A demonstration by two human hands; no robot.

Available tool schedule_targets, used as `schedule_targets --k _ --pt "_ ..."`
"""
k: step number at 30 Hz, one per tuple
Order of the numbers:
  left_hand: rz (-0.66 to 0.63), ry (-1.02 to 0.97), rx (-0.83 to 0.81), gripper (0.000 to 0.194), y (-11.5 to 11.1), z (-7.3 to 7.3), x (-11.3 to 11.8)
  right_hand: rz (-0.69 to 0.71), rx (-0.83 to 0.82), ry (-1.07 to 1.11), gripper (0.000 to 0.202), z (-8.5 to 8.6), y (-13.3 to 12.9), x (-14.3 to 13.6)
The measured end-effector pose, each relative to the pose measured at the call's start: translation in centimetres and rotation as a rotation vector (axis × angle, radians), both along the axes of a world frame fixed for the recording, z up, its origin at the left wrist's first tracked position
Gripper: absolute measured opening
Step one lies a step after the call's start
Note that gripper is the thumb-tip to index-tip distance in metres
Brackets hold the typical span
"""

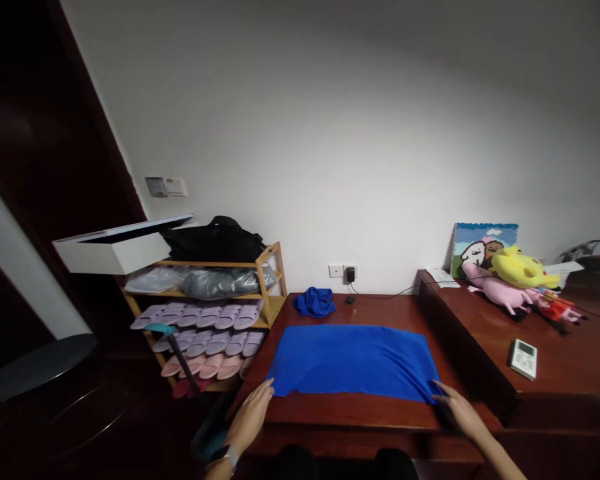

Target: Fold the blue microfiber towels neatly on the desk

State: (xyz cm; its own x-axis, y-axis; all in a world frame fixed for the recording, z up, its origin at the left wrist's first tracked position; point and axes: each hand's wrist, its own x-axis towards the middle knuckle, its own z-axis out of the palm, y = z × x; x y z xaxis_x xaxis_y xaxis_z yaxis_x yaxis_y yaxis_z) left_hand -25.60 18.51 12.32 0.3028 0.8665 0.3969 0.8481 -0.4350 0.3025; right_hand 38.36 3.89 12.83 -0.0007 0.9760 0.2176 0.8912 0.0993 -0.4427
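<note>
A blue cloth (353,360) lies spread in a wide rectangle on the reddish-brown table (330,411), with folds running across its right part. My left hand (253,413) is at its near left corner, the fingers together and touching the edge; whether they pinch the fabric is hard to see. At the near right corner, my right hand (457,407) has its fingertips closed on the cloth, slightly blurred. A second blue cloth (316,302) sits crumpled at the back left of the table.
Left of the table stands a wooden shoe rack (273,310) with slippers, a black bag (215,241) and a white box (115,255). On the higher surface at right are plush toys (520,269) and a remote control (523,359). A plug (351,274) and cable are behind.
</note>
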Motion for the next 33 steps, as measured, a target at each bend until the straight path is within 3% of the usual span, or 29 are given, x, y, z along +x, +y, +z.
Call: schedule_targets --k 3,8,13,18,22,26,30,33 --pt "0.002 0.008 -0.084 0.051 -0.8 -2.8 -0.1 0.004 -0.125 0.076 0.057 -3.4 -0.8 0.7" --pt "0.027 0.025 -0.100 0.051 -0.3 -3.4 -2.1 -0.017 -0.177 0.045 0.061 -5.2 -1.6 3.4" --pt "0.039 0.088 -0.030 0.046 -0.7 -3.4 -3.4 -0.025 -0.313 -0.097 0.056 -4.6 -1.8 5.0" --pt "0.061 0.128 0.132 0.042 -0.6 -3.0 -3.3 -0.035 -0.384 -0.180 0.050 -1.7 -0.2 4.4" --pt "0.037 0.106 0.187 0.042 3.1 -1.1 -1.3 -0.078 -0.249 -0.130 0.065 0.1 4.5 3.0" --pt "0.015 0.118 0.095 0.042 9.2 0.4 2.6 -0.125 -0.164 -0.140 0.066 -0.3 11.5 1.4" --pt "0.039 0.150 -0.006 0.045 15.2 -0.6 5.7 -0.192 -0.198 -0.206 0.060 -2.9 17.1 0.4" --pt "0.053 0.198 -0.089 0.051 18.3 -2.4 6.4 -0.264 -0.247 -0.237 0.062 -5.5 19.0 0.5"
